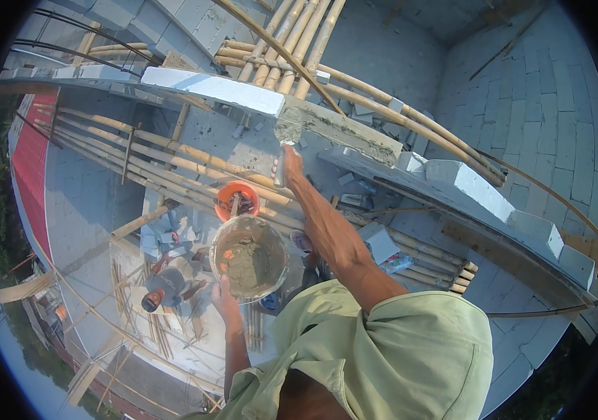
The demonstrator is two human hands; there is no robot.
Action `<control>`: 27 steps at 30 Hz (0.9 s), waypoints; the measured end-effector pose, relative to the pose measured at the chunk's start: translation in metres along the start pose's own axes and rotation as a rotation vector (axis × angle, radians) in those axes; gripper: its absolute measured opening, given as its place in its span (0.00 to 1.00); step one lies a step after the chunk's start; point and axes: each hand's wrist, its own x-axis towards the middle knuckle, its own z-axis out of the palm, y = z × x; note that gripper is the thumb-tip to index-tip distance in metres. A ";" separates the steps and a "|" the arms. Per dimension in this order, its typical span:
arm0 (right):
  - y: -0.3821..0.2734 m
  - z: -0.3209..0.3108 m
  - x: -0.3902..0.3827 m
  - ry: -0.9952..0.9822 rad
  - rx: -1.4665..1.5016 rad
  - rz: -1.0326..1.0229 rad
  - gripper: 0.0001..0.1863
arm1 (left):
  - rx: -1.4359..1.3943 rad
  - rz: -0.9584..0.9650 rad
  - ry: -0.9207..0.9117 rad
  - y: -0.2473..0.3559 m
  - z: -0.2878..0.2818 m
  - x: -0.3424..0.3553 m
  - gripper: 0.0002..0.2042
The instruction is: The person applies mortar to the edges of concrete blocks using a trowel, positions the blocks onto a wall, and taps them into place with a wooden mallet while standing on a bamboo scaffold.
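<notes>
My right hand (288, 166) grips a trowel (287, 127) whose mortar-smeared blade is at the left end of a grey mortar-covered strip (351, 136) on the block wall top, beside a long white block (211, 89). My left hand (227, 301) holds the rim of a round bucket (218, 245) containing grey mortar, below and left of the trowel. An orange bucket (223, 194) with tools or scraps in it sits on bamboo poles (117, 143) just beyond the mortar bucket.
Bamboo scaffolding (411, 122) crosses behind and below the wall. A co-worker (169, 283) is far below at lower left, among poles and debris. Stepped blocks (474, 185) continue along the wall to the right. A floor (393, 56) lies deep beyond the wall.
</notes>
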 end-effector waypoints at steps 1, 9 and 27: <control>0.000 0.003 0.002 -0.002 -0.005 0.000 0.17 | -0.002 -0.044 -0.013 -0.001 -0.005 0.001 0.12; 0.019 -0.042 0.001 0.036 -0.811 -0.274 0.22 | 0.000 -0.084 -0.074 -0.020 -0.034 0.008 0.12; 0.060 -0.193 -0.055 0.007 -0.992 -0.562 0.20 | -0.081 0.066 0.042 -0.054 -0.039 0.022 0.11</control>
